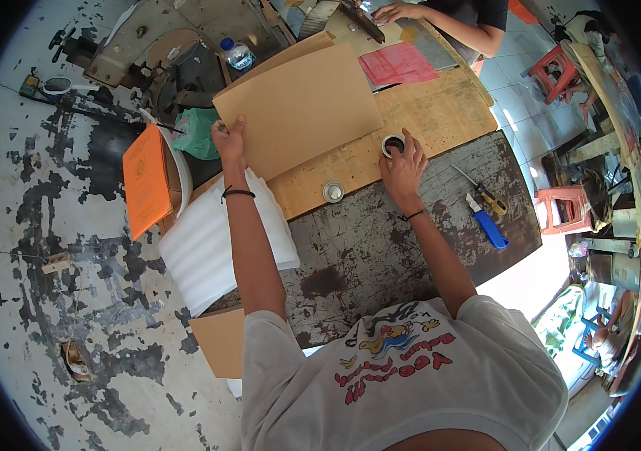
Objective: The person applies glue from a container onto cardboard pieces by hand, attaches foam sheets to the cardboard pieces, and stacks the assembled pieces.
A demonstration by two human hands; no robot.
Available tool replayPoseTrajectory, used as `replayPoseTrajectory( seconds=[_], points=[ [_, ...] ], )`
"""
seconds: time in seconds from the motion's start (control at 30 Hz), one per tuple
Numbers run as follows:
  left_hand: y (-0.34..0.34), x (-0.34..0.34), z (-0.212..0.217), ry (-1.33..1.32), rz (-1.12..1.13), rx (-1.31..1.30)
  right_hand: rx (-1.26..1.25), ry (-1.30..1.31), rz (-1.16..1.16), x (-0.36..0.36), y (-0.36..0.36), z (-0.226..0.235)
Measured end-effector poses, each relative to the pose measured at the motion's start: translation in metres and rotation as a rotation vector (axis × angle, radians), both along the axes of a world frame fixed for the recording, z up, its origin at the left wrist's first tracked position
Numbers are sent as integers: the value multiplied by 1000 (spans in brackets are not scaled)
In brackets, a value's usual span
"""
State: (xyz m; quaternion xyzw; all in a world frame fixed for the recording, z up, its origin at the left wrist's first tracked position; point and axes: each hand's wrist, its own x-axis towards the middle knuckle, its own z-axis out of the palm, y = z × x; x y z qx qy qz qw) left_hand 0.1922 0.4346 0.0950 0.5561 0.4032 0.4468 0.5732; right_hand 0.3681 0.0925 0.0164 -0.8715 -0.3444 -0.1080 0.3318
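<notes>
My left hand (pixel 229 144) pinches the left edge of a large brown cardboard sheet (pixel 305 109), thumb on its face. The sheet stands tilted over the wooden board, with another brown piece partly hidden behind it. My right hand (pixel 406 171) curls its fingers round a roll of tape (pixel 393 141) with a pale core, near the board's front edge. Between my hands, a small round metallic object (pixel 333 192) rests at that edge. To the right of my right hand lie a screwdriver (pixel 492 198) and a blue-handled utility knife (pixel 490 228).
White foam sheets (pixel 211 244) lie left of the dark, worn tabletop (pixel 365 255). Beyond them are an orange folder (pixel 146 180), a green plastic bag (pixel 198 134) and a water bottle (pixel 238 55). Red plastic (pixel 399 64) lies behind the cardboard, near another person's hand (pixel 398 12).
</notes>
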Motion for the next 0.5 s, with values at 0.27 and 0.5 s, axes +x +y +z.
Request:
replayPoseTrajectory(
  seconds=[0.27,0.5],
  points=[
    [-16,-3,16,-66,-93,-14,-66,-6,1,-2,-2,4],
    [-38,-22,37,-349,-59,12,-72,-50,24,-1,-11,3]
  ],
)
